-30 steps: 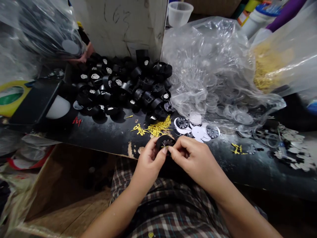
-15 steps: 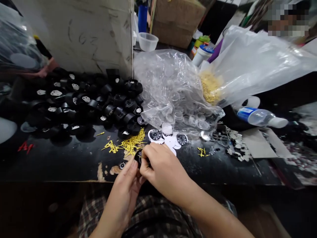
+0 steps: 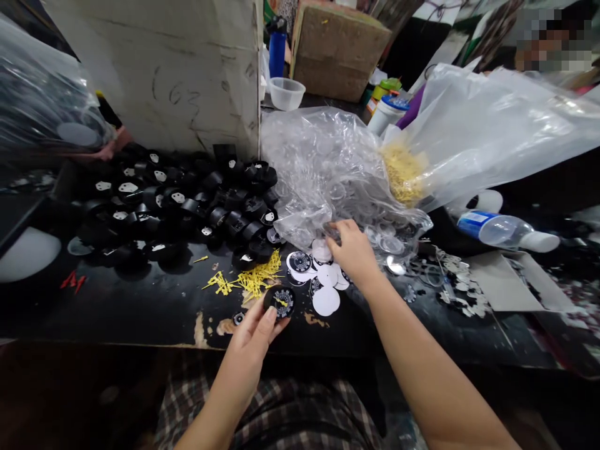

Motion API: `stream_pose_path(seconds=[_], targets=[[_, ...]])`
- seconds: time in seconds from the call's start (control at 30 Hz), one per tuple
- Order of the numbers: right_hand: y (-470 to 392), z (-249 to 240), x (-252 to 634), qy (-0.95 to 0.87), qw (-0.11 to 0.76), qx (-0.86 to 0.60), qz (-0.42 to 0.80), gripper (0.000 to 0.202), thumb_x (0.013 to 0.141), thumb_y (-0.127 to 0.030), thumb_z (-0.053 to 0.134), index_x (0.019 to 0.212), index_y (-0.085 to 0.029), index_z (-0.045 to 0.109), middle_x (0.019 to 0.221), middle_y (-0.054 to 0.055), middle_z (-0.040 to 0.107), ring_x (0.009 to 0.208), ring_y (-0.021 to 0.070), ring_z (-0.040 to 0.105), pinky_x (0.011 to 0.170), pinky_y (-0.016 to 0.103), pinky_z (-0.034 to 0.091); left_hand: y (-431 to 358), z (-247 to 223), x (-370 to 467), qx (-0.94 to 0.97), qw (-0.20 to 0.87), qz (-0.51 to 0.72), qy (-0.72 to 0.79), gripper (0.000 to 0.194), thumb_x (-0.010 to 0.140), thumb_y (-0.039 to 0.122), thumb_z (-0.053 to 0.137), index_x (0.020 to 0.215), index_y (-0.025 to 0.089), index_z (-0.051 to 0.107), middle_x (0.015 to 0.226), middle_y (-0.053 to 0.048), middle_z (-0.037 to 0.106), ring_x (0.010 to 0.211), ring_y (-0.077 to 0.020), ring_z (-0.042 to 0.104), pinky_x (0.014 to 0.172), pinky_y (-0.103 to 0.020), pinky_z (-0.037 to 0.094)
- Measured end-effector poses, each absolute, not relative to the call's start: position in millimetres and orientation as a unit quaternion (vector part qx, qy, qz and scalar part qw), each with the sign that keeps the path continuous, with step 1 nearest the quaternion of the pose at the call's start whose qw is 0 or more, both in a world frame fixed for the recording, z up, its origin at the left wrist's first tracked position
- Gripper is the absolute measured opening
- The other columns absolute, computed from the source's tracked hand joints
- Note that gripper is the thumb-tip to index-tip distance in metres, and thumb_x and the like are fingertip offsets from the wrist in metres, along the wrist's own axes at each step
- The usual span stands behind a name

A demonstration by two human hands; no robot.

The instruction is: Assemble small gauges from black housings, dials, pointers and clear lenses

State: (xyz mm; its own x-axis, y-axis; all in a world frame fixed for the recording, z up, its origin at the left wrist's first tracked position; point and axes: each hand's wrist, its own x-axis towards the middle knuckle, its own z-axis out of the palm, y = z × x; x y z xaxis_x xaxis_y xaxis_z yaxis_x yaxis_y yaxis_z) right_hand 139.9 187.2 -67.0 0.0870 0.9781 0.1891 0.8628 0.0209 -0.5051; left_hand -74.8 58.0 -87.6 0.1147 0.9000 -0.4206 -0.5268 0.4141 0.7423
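Observation:
In my left hand [image 3: 257, 331] is a small round black gauge [image 3: 280, 304], its dial facing up with a yellow pointer across the middle. Fingers and thumb grip its rim near the table's front edge. My right hand [image 3: 354, 253] is at the near edge of a clear plastic bag [image 3: 323, 150] full of clear round covers [image 3: 387, 240]. Its fingers are curled in a pinch, and what is between them I cannot make out. Below that hand lie white and black dial discs [image 3: 326, 301]. Yellow pointers [image 3: 260, 275] lie heaped behind the gauge.
Many black round housings [image 3: 187, 206] fill the left back. Red pointers [image 3: 74, 281] lie at left. On the right are a plastic bottle [image 3: 506, 231], metal pieces [image 3: 462, 284], an open carton [image 3: 504, 281] and a bag of yellow parts [image 3: 403, 172]. A large box [image 3: 164, 69] stands behind.
My right hand has left the gauge and moved forward and right to the clear bag. My left hand still holds the gauge, whose yellow pointer now shows. The camera view has shifted slightly.

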Motion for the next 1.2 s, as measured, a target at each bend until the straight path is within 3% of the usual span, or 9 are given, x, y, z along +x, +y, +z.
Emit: stream_pose_path(seconds=[0.13, 0.23, 0.33, 0.47, 0.7, 1.2], targets=[[174, -66, 145, -0.662, 0.304, -0.670, 0.142, 0.028, 0.080, -0.018, 0.053, 0.102, -0.015, 0.070, 0.121, 0.015, 0.058, 0.111, 0.0277, 0.055, 0.096, 0.043, 0.041, 59, -92, -76, 0.214, 0.718, 0.508, 0.424, 0.028, 0.085, 0.033, 0.062, 0.112, 0.027, 0.067, 0.129, 0.000, 0.062, 0.121, -0.0213, 0.054, 0.101, -0.035, 0.049], [153, -59, 140, -0.639, 0.336, -0.665, 0.191, 0.033, 0.084, -0.027, 0.050, 0.109, -0.014, 0.066, 0.104, 0.012, 0.065, 0.089, 0.0223, 0.062, 0.081, 0.039, 0.050, 59, -88, -76, 0.198, 0.720, 0.510, 0.428, 0.029, 0.083, 0.034, 0.064, 0.111, 0.025, 0.067, 0.124, -0.002, 0.065, 0.117, -0.0220, 0.057, 0.099, -0.036, 0.049], [128, -51, 122, -0.566, 0.382, -0.623, 0.380, 0.038, 0.084, -0.035, 0.053, 0.115, -0.014, 0.063, 0.080, 0.005, 0.067, 0.064, 0.0149, 0.060, 0.065, 0.032, 0.051, 60, -80, -75, 0.157, 0.725, 0.517, 0.426, 0.032, 0.083, 0.035, 0.064, 0.112, 0.021, 0.067, 0.117, -0.007, 0.069, 0.107, -0.0228, 0.063, 0.095, -0.038, 0.051], [105, -38, 95, -0.437, 0.424, -0.535, 0.585, 0.035, 0.078, -0.034, 0.065, 0.108, -0.016, 0.067, 0.073, 0.000, 0.065, 0.060, 0.0108, 0.058, 0.065, 0.028, 0.047, 62, -71, -75, 0.131, 0.755, 0.514, 0.386, 0.026, 0.088, 0.032, 0.058, 0.107, 0.018, 0.067, 0.107, -0.008, 0.072, 0.097, -0.0213, 0.068, 0.090, -0.036, 0.052], [96, -29, 80, -0.437, 0.407, -0.507, 0.622, 0.031, 0.080, -0.031, 0.064, 0.108, -0.018, 0.068, 0.075, 0.000, 0.066, 0.060, 0.0111, 0.060, 0.067, 0.030, 0.047, 61, -70, -77, 0.121, 0.775, 0.506, 0.358, 0.024, 0.092, 0.030, 0.051, 0.105, 0.016, 0.067, 0.106, -0.008, 0.072, 0.094, -0.0170, 0.068, 0.088, -0.032, 0.052], [94, -32, 77, -0.444, 0.390, -0.515, 0.620, 0.028, 0.083, -0.029, 0.060, 0.108, -0.019, 0.067, 0.077, 0.000, 0.063, 0.062, 0.0114, 0.061, 0.064, 0.029, 0.048, 63, -72, -77, 0.130, 0.783, 0.493, 0.356, 0.026, 0.090, 0.033, 0.053, 0.104, 0.016, 0.067, 0.103, -0.008, 0.073, 0.094, -0.0178, 0.067, 0.088, -0.032, 0.052]])
